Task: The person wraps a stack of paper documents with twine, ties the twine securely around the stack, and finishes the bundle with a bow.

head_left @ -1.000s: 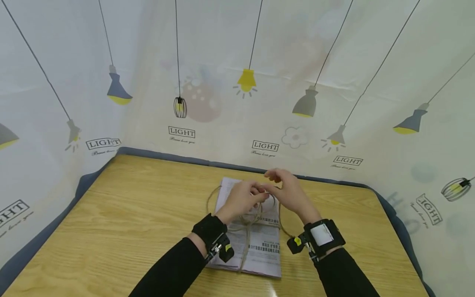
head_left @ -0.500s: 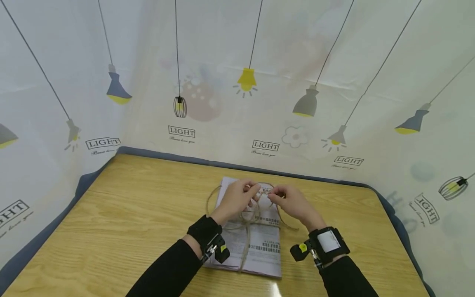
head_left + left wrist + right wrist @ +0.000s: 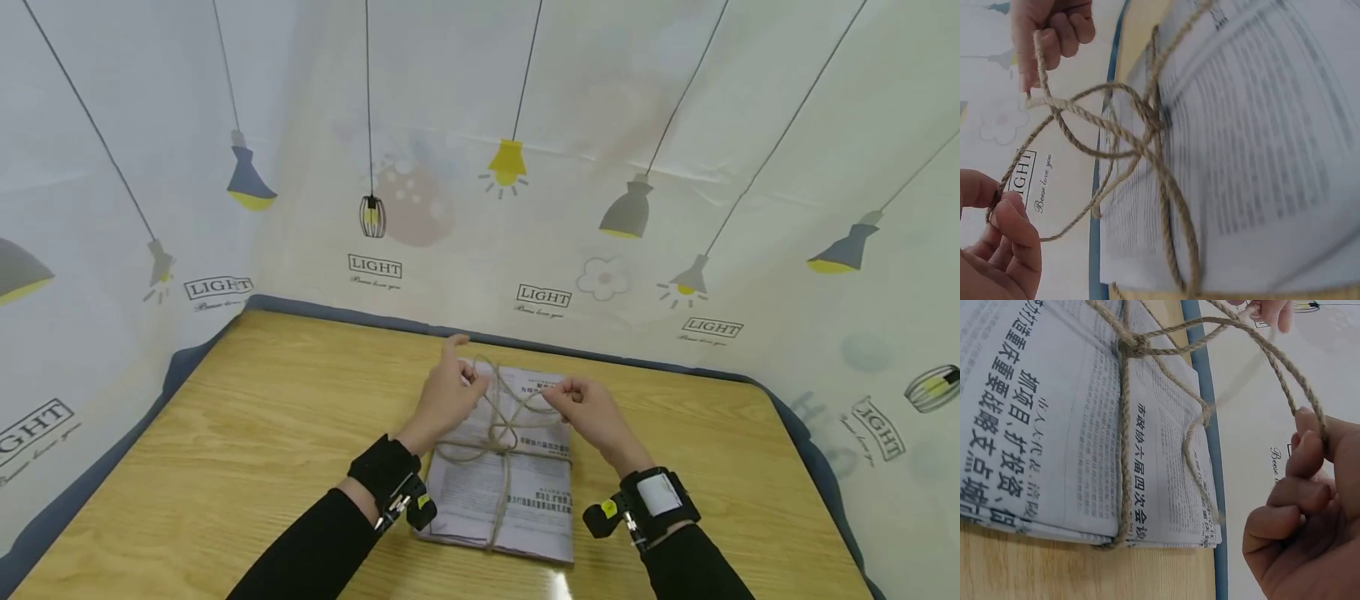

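2 hands hold loops of twine over a tied stack of newspapers.

I see the stack of newspapers (image 3: 498, 483) lying flat near the middle of the wooden table (image 3: 225, 467), bound crosswise by twine (image 3: 501, 433) knotted on top. My left hand (image 3: 444, 396) pinches 1 loop to the left of the knot, fingers curled round it. My right hand (image 3: 588, 408) pinches the other loop on the right. Both loops rise off the knot, just above the paper. A lamp-printed curtain (image 3: 525, 167) hangs behind the far edge.

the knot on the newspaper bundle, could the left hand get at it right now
Probably yes, once free: the knot lies bare on the newspaper stack, close by the left hand, which now pinches a twine loop.
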`<action>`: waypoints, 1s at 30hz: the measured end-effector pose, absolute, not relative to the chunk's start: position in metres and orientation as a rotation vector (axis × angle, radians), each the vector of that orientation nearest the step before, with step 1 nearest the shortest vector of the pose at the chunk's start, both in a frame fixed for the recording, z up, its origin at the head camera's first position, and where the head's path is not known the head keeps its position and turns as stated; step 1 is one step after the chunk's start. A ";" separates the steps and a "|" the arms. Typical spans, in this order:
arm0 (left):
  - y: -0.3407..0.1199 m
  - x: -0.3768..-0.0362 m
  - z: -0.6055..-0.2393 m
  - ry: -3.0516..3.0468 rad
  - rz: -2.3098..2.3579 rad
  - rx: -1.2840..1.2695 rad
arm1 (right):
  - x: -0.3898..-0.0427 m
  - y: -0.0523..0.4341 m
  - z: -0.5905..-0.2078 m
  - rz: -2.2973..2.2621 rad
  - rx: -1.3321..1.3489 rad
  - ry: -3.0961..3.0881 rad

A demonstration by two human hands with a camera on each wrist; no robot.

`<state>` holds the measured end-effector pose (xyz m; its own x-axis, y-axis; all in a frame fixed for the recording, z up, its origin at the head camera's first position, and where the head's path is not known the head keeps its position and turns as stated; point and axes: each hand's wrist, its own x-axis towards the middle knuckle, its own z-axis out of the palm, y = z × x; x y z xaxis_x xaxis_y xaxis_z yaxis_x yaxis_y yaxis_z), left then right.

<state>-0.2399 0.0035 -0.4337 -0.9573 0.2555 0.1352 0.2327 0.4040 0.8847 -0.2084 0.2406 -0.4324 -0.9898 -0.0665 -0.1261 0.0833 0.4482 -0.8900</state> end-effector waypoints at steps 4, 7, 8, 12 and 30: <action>-0.004 -0.238 -0.432 2.843 1.370 0.627 | -0.210 0.235 -0.434 -1.582 0.075 2.612; -0.011 -0.235 -0.431 2.939 1.130 0.743 | -0.210 0.232 -0.434 -1.631 0.117 2.605; -0.012 -0.234 -0.431 2.959 1.057 0.774 | -0.211 0.231 -0.434 -1.661 0.127 2.587; -0.019 -0.230 -0.432 3.007 0.851 0.861 | -0.211 0.229 -0.435 -1.763 0.172 2.491; -0.041 -0.212 -0.420 2.933 0.508 1.038 | -0.212 0.210 -0.438 -1.657 0.217 2.772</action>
<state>-0.2121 -0.0406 -0.4197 -0.7831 0.6111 0.1157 0.6144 0.7313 0.2962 -0.2122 0.2099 -0.4383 -0.9866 0.1627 0.0126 0.0660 0.4681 -0.8812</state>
